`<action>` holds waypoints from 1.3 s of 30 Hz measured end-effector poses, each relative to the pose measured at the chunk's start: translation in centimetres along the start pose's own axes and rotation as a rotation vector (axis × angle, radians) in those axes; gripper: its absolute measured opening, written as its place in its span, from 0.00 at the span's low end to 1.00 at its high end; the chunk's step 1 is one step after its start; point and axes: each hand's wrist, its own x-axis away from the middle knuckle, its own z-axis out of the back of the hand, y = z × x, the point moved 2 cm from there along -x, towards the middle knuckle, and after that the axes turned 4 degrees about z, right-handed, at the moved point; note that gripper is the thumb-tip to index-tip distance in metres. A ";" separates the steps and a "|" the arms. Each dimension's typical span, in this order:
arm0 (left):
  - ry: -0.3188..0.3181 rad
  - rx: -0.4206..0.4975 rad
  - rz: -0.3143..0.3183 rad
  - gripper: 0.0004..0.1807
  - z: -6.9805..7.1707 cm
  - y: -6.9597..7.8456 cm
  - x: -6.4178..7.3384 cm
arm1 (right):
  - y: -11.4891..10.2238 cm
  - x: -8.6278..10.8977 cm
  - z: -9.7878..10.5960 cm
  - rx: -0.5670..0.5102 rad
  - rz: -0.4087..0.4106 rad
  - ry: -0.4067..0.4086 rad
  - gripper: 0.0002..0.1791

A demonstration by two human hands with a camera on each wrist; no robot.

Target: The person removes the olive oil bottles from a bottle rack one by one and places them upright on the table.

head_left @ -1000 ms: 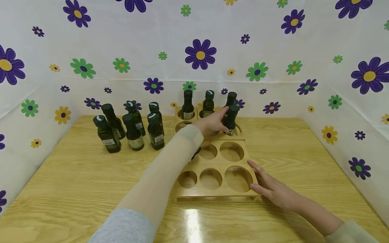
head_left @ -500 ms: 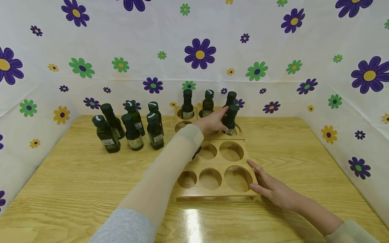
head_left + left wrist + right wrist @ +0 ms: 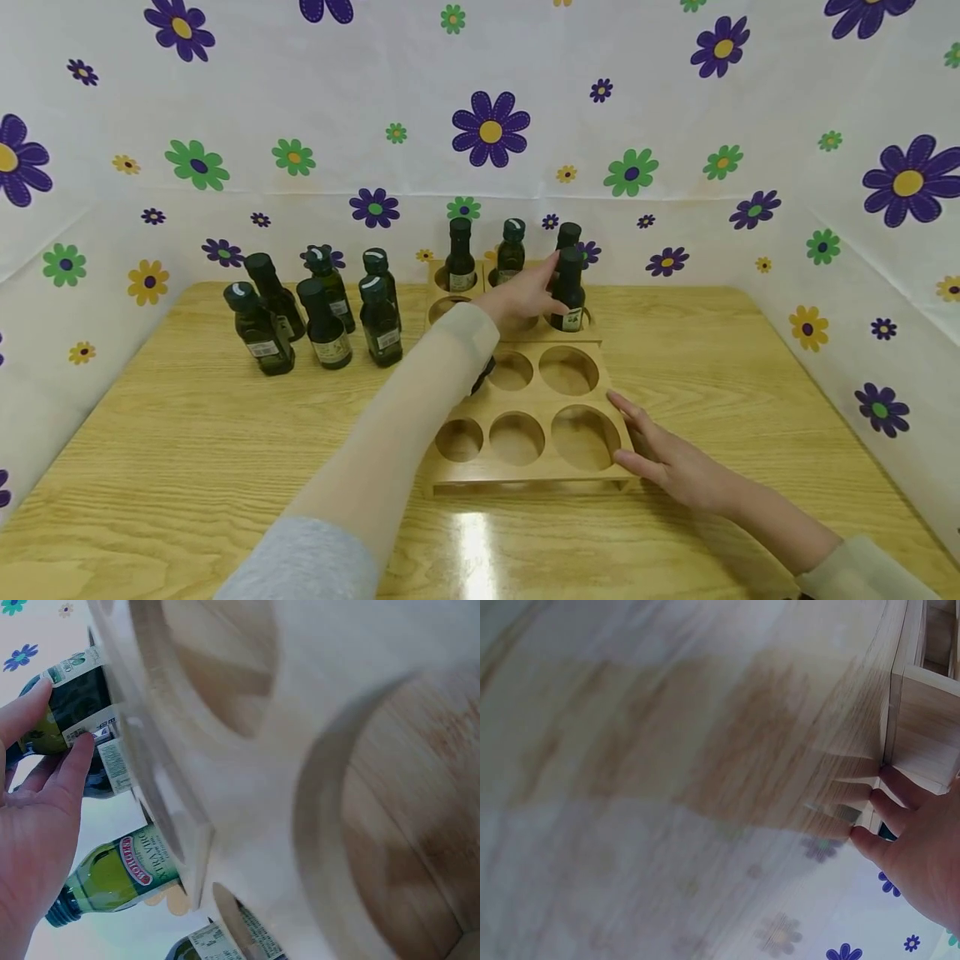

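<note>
My left hand (image 3: 523,297) reaches over the rear wooden rack (image 3: 517,335) and holds a dark glass bottle (image 3: 570,292) with a black cap. The bottle stands upright at the rack's right-hand hole. In the left wrist view its labelled body (image 3: 81,694) lies between thumb and fingers. Another dark bottle (image 3: 568,236) stands just behind it. My right hand (image 3: 678,471) touches the right side of the front wooden rack (image 3: 525,398), its fingers extended. In the right wrist view the fingertips (image 3: 862,834) are at the bottom edge of that rack.
Two more bottles, one (image 3: 461,258) at the left and a green-capped one (image 3: 511,250) in the middle, stand in the rear rack's back row. Several dark bottles (image 3: 328,333) are grouped on the table (image 3: 225,467) to the left. Flowered cloth (image 3: 675,108) surrounds the table.
The held bottle has risen slightly and turned, with more of its label showing. The right hand keeps its place on the front rack. The head view has shifted a little.
</note>
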 end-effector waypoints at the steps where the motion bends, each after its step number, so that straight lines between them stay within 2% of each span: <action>1: 0.008 0.001 -0.003 0.51 0.1 0.1 0.0 | 0.0 0.0 0.0 0.003 -0.004 0.002 0.38; 8: 0.060 0.026 -0.022 0.51 1.2 0.9 0.5 | -0.2 -0.1 0.0 0.007 0.002 0.009 0.38; 13: 0.091 0.006 -0.034 0.51 2.3 1.4 1.2 | 0.1 -0.3 0.0 0.012 -0.001 0.011 0.38; 23: 0.106 0.049 -0.079 0.47 4.0 1.5 2.5 | 0.2 -0.4 -0.2 0.038 0.014 0.021 0.38; 31: 0.118 0.049 -0.117 0.45 4.5 1.2 4.3 | 0.3 -0.1 -0.2 0.033 0.015 0.024 0.38; 35: 0.118 0.027 -0.071 0.50 4.5 0.9 5.7 | 0.2 -0.2 -0.2 0.031 0.016 0.024 0.38; 39: 0.115 0.045 -0.062 0.51 4.4 0.7 7.2 | 0.1 -0.2 -0.2 0.018 0.012 0.021 0.38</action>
